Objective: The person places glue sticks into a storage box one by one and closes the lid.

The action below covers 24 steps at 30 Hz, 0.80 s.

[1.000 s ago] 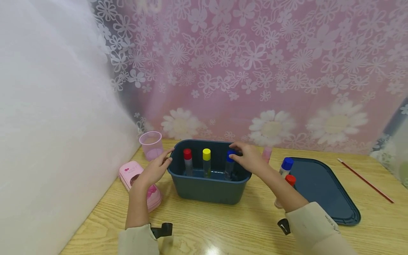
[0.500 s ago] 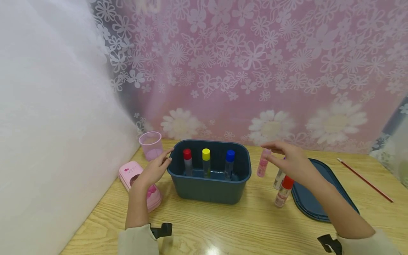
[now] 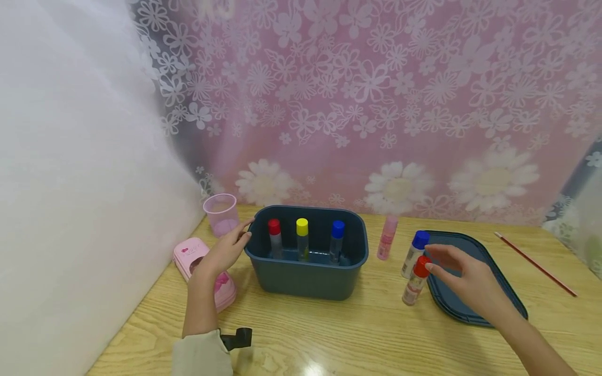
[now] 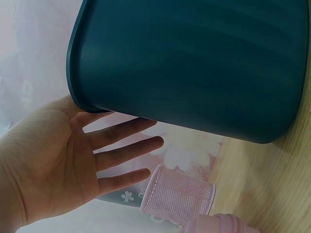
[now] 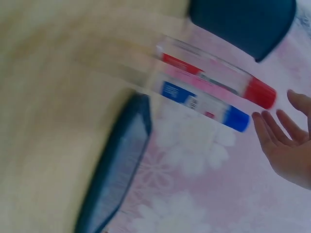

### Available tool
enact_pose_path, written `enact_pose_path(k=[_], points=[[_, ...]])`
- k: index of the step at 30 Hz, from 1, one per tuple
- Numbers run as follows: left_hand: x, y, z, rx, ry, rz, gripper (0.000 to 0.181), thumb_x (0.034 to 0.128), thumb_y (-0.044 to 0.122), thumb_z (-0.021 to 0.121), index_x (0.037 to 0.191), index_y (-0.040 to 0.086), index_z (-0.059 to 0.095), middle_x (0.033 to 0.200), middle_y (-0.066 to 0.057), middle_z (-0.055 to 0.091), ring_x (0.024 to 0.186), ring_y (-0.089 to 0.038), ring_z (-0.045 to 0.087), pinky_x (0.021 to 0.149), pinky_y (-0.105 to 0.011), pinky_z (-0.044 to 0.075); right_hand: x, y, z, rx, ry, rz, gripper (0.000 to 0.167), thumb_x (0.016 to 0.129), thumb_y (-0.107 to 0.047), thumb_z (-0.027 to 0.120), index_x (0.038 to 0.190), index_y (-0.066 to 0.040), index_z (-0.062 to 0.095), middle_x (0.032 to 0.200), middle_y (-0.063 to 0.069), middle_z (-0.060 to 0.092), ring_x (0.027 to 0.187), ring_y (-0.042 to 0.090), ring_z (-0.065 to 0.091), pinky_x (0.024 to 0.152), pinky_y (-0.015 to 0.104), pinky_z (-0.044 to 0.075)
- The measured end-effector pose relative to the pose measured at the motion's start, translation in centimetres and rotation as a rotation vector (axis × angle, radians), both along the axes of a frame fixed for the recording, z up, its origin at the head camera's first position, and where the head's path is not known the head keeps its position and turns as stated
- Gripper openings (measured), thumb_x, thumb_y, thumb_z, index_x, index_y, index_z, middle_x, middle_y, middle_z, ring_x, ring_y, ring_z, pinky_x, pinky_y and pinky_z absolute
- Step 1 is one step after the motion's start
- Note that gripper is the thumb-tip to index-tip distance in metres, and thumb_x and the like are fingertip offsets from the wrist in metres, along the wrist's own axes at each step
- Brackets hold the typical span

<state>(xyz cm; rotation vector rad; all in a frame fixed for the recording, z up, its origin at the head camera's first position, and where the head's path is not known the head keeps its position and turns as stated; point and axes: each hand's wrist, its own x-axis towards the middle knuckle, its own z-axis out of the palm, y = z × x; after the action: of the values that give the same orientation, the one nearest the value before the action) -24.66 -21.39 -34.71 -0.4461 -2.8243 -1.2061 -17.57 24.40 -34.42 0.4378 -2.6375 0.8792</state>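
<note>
My left hand (image 3: 224, 256) rests at the left rim of a dark teal bin (image 3: 305, 279); in the left wrist view its fingers (image 4: 129, 151) are straight and spread below the rim. Inside the bin stand a red-capped bottle (image 3: 275, 240), a yellow-capped bottle (image 3: 302, 240) and a blue-capped bottle (image 3: 336, 243). To the right, my right hand (image 3: 470, 279) hovers by a red-capped clear bottle (image 3: 414, 287) on the table. The right wrist view shows a small gap between its loosely bent fingers and the red cap (image 5: 261, 93). Behind that stands another blue-capped bottle (image 3: 411, 261).
A pink bottle (image 3: 387, 240) stands right of the bin. The dark lid (image 3: 470, 308) lies flat beyond the bottles, and a red pencil (image 3: 536, 263) lies farther right. Left are a pink case (image 3: 193, 250) and a pink mesh cup (image 3: 221, 214).
My right hand has let go of the blue-capped bottle in the bin and moved right, past the pink bottle, to beside the red-capped one. My left hand has stayed at the rim.
</note>
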Motion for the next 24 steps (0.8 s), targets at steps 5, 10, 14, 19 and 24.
enact_pose_path(k=[5, 10, 14, 19, 24], points=[[-0.1, -0.1, -0.1, -0.004, 0.002, -0.001, 0.046, 0.1003, 0.025, 0.037, 0.144, 0.013, 0.030, 0.127, -0.023, 0.049, 0.116, -0.035, 0.046, 0.094, -0.054, 0.034, 0.0, -0.3, -2.0, -0.074, 0.025, -0.025, 0.042, 0.088, -0.019, 0.063, 0.126, -0.006, 0.050, 0.108, 0.013, 0.061, 0.086, 0.003, 0.059, 0.067, 0.024, 0.050], [-0.1, -0.1, -0.2, -0.005, 0.007, -0.003, 0.046, 0.1003, 0.026, 0.037, 0.144, 0.013, 0.030, 0.127, -0.022, 0.049, 0.116, -0.035, 0.046, 0.094, -0.054, 0.033, -0.3, -0.5, -2.7, -0.124, 0.053, -0.003, 0.038, 0.087, -0.014, 0.065, 0.122, -0.004, 0.053, 0.104, 0.013, 0.061, 0.085, -0.007, 0.054, 0.065, 0.013, 0.046], [-0.2, 0.0, -0.1, -0.005, 0.004, -0.002, 0.046, 0.1003, 0.026, 0.037, 0.144, 0.014, 0.030, 0.128, -0.022, 0.048, 0.117, -0.035, 0.045, 0.094, -0.054, 0.033, -0.7, -0.5, -3.0, -0.155, 0.063, -0.007, 0.034, 0.085, -0.010, 0.067, 0.116, -0.003, 0.057, 0.100, 0.012, 0.062, 0.084, -0.004, 0.057, 0.064, 0.012, 0.046], [-0.2, -0.1, -0.1, -0.004, 0.009, -0.001, 0.045, 0.1005, 0.025, 0.037, 0.144, 0.013, 0.030, 0.128, -0.022, 0.048, 0.117, -0.035, 0.045, 0.095, -0.054, 0.033, -1.1, -0.4, -3.4, -0.182, 0.064, -0.002, 0.031, 0.084, -0.008, 0.067, 0.114, -0.004, 0.059, 0.098, 0.011, 0.063, 0.083, 0.008, 0.062, 0.063, 0.014, 0.048], [-0.1, 0.0, -0.1, -0.005, 0.017, -0.001, 0.045, 0.1003, 0.023, 0.037, 0.143, 0.011, 0.031, 0.126, -0.023, 0.049, 0.116, -0.035, 0.046, 0.093, -0.054, 0.034, -1.4, -0.3, -3.2, -0.168, 0.094, 0.018, 0.030, 0.086, -0.012, 0.065, 0.116, -0.008, 0.059, 0.098, 0.008, 0.064, 0.083, 0.011, 0.063, 0.063, 0.017, 0.049]])
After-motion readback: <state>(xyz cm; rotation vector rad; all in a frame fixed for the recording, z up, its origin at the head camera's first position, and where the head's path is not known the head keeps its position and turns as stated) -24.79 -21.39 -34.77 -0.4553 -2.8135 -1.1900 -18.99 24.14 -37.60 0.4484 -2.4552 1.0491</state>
